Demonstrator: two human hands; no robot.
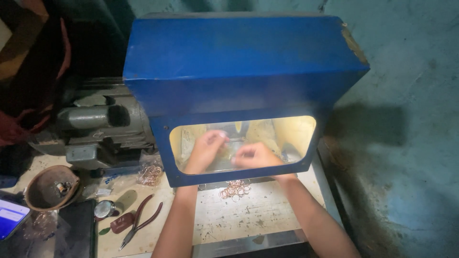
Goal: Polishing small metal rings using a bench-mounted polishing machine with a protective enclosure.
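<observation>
Copper rings (234, 189) lie heaped on the worktop (258, 215) just under the blue guard hood (239, 67). Left hand (206, 149) and right hand (253, 155) work behind its window, shielded; each grip's state cannot be told.

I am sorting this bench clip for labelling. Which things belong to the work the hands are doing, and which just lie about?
In use:
left hand
right hand
blue hood with lit window
copper rings just below the window

Lying about:
pliers
clay bowl
bagged rings
grey motor
phone
</observation>
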